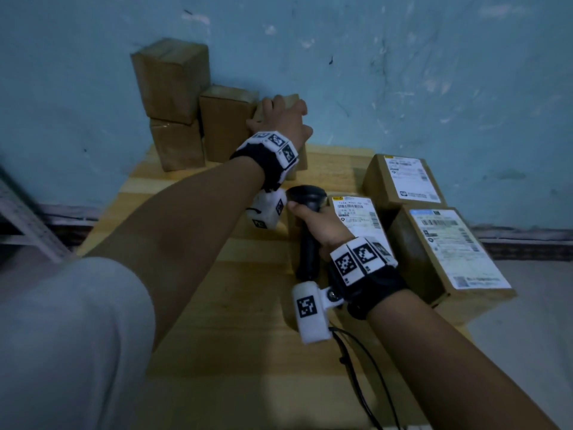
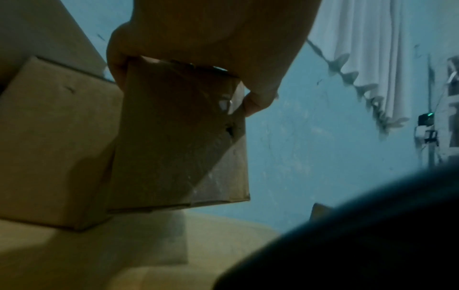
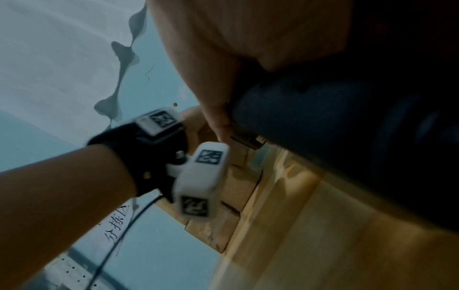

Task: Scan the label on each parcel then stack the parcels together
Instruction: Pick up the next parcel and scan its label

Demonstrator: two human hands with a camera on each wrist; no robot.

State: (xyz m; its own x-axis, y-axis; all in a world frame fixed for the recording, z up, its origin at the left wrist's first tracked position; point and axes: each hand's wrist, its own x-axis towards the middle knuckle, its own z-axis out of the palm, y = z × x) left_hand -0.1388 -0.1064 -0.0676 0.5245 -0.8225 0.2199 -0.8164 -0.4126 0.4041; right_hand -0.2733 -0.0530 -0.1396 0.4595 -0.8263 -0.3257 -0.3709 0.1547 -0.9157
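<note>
At the back of the wooden table [image 1: 217, 305] my left hand [image 1: 279, 116] grips a small plain brown parcel [image 1: 302, 156] from above. Its thumb [image 2: 258, 102] presses the right side of this parcel [image 2: 178, 137], the fingers wrap the left. It stands right beside a group of plain brown parcels: one tall [image 1: 226, 119] and two stacked [image 1: 170, 79]. My right hand [image 1: 319, 221] holds a black barcode scanner [image 1: 307, 206] by its handle over the table's middle. Three labelled parcels lie to the right, at the middle [image 1: 356, 218], back [image 1: 403, 178] and front [image 1: 449, 249].
A blue wall [image 1: 403, 72] runs close behind the table. The scanner's black cable [image 1: 362, 383] trails toward the near edge. A metal rack [image 1: 24, 218] stands at the far left. Bare wood shows in the near half of the table.
</note>
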